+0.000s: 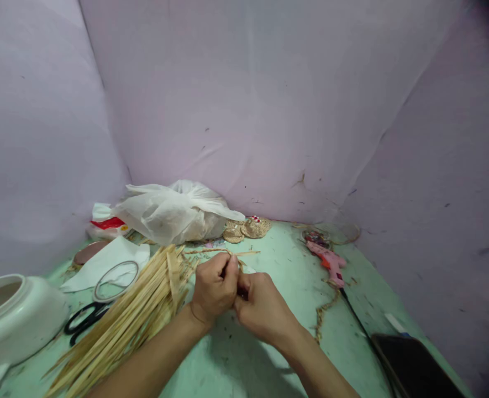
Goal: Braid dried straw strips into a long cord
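My left hand (215, 284) and my right hand (264, 305) meet over the middle of the table, fingertips pinched close together. Between them is a twisted straw cord (206, 250); its thin tail runs off to the left beyond my left knuckles. A loose pale end of straw (249, 253) sticks out to the right above the fingers. The exact spot where both hands pinch is mostly hidden by the fingers. Left of my left hand lies a bundle of dry straw strips (134, 318), partly behind my left forearm.
Black-handled scissors (84, 320), a wire ring (117, 279) and a white pot (32, 315) stand left. Behind are a tied plastic bag (178, 213) and woven straw discs (254, 228). At right lie a pink glue gun (329, 262), its cable, a braided cord (320, 318) and a phone (412, 365).
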Action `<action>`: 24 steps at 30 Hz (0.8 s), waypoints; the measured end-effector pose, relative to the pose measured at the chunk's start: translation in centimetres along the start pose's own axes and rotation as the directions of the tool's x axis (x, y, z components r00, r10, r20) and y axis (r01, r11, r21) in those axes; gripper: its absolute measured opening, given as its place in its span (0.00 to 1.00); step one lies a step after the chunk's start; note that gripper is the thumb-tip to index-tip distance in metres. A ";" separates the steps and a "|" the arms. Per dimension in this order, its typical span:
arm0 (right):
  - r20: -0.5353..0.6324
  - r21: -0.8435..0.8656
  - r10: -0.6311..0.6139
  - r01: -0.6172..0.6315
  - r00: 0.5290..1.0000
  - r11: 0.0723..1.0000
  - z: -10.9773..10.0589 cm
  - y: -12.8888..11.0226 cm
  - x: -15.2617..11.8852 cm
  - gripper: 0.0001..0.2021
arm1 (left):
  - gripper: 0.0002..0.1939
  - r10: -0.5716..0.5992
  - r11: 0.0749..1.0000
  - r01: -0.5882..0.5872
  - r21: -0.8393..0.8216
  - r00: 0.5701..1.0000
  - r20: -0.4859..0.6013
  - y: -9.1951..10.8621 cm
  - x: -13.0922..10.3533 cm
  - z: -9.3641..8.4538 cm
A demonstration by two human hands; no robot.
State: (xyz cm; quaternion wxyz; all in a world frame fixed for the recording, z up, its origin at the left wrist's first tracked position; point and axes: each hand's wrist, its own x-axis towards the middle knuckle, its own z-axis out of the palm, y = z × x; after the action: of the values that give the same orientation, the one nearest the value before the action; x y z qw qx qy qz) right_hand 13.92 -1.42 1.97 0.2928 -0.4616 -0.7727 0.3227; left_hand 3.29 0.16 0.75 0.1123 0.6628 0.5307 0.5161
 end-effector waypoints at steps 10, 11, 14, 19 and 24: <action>0.043 0.089 0.092 -0.095 0.995 0.991 0.0 -0.6 0.4 0.06 | 0.16 -0.264 0.956 0.248 -0.156 0.960 -0.092 -0.6 2.0 -0.4; 0.050 0.175 0.139 -0.145 0.989 0.974 -0.1 -0.2 0.5 0.05 | 0.15 -0.324 0.930 0.311 -0.196 0.945 -0.037 -0.7 2.1 -0.3; 0.074 0.495 0.241 -0.246 0.968 0.833 -0.4 0.9 0.7 0.05 | 0.15 -0.477 0.812 0.500 -0.301 0.866 0.151 -1.3 2.0 -0.1; 0.057 0.796 0.264 -0.204 0.963 0.570 -0.9 1.2 0.7 0.10 | 0.16 -0.530 0.829 0.545 -0.128 0.837 0.135 -1.5 1.0 0.6; 0.014 0.775 0.303 -0.202 0.953 0.599 -0.6 0.9 0.6 0.17 | 0.15 -0.414 0.906 0.399 0.144 0.905 0.095 -0.4 0.2 0.6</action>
State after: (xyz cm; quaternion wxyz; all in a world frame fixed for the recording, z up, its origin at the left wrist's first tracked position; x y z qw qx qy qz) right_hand 14.61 -0.43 1.70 0.4574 -0.4162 -0.4696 0.6301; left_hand 3.56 0.72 0.35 0.2096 0.5737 0.6798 0.4061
